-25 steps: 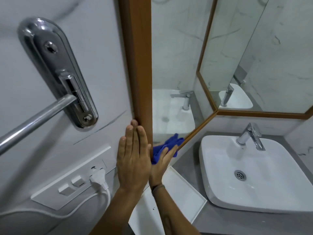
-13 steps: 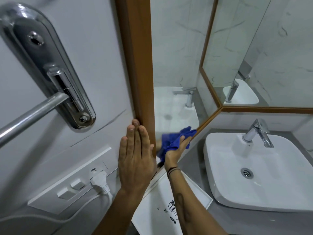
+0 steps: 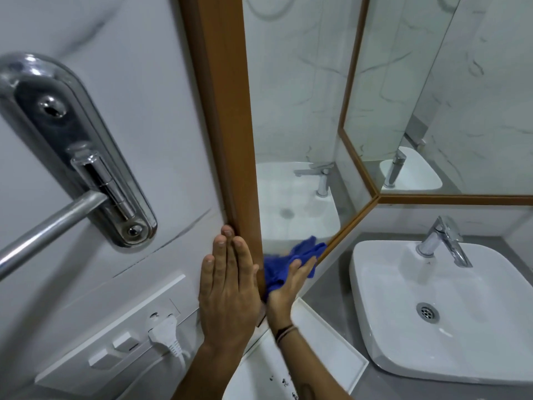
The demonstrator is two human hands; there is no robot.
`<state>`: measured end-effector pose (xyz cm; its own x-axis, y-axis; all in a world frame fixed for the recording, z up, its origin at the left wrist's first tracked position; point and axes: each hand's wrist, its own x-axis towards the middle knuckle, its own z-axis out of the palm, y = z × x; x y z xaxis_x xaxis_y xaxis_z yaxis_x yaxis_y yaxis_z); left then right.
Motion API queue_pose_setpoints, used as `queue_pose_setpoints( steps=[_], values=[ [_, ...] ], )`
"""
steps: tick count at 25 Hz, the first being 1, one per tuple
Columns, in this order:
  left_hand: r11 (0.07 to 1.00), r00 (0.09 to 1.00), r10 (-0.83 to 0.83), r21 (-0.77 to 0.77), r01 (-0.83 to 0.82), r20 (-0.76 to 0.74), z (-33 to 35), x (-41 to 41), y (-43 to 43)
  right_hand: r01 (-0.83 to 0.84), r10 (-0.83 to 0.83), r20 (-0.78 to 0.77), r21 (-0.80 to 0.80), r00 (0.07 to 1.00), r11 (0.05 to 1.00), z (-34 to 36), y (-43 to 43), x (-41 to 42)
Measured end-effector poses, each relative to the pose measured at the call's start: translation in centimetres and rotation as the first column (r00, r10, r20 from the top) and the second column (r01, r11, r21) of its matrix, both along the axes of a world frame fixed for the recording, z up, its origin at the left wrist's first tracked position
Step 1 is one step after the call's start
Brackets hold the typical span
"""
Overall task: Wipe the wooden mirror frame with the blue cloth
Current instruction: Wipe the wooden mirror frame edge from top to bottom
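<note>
The wooden mirror frame (image 3: 227,119) runs as a brown upright strip down the middle, with a bottom rail (image 3: 343,230) slanting off to the right. My left hand (image 3: 227,287) lies flat with fingers together against the wall and the frame's outer edge near its lower corner. My right hand (image 3: 288,287) presses the crumpled blue cloth (image 3: 284,262) against the bottom rail beside that corner. Part of the cloth is hidden behind my right palm.
A white basin (image 3: 375,321) with a chrome tap (image 3: 444,241) stands to the right on a grey counter. A white tray (image 3: 331,345) lies below my arms. On the left wall are a chrome towel bar mount (image 3: 86,157) and a socket with a white plug (image 3: 164,333).
My right hand has slid the blue cloth back and forth along the bottom rail, out to the right and then back toward the corner. My left hand has stayed on the frame's edge.
</note>
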<state>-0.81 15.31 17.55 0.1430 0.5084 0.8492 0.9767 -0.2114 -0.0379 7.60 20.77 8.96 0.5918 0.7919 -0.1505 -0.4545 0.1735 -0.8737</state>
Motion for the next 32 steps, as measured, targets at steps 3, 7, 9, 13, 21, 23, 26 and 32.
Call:
queue_pose_setpoints(
  steps=[3,7,9,13,21,23,26,32],
  values=[
    [1.0,1.0,0.008,-0.012,-0.008,0.016,0.3,0.0,0.2,-0.026,0.024,-0.038,-0.05,0.999,0.998,-1.2,2.4,2.4],
    [0.999,1.0,-0.001,-0.038,0.001,0.014,0.5,0.0,-0.2,-0.367,0.343,0.398,-0.016,0.851,0.93,-5.5,-5.8,-1.4],
    [1.0,1.0,-0.008,-0.028,0.008,-0.002,0.2,-0.1,-0.4,-0.321,0.166,0.865,-0.005,0.474,0.947,-6.4,-5.9,0.1],
    [1.0,0.999,-0.012,-0.028,0.013,0.035,0.5,-0.1,-0.3,-0.416,-0.389,0.921,0.352,-0.004,0.838,0.0,2.1,5.1],
    [0.999,1.0,-0.006,-0.051,0.006,0.012,0.1,-0.2,-0.3,-0.408,-0.43,0.901,0.37,-0.061,0.834,1.4,2.7,6.3],
    [0.998,0.999,0.002,-0.057,0.0,0.036,0.2,0.0,-0.1,-0.404,-0.419,0.908,0.378,-0.016,0.833,2.4,3.2,5.8],
    [0.999,1.0,-0.006,-0.051,0.005,-0.016,0.0,-0.2,-0.6,-0.416,-0.382,0.913,0.295,-0.143,0.86,0.1,-0.6,6.1],
    [0.997,0.999,0.035,-0.073,-0.034,0.019,0.2,-0.1,-0.5,-0.342,-0.365,0.913,0.408,0.183,0.847,7.9,4.7,5.1]
  ],
)
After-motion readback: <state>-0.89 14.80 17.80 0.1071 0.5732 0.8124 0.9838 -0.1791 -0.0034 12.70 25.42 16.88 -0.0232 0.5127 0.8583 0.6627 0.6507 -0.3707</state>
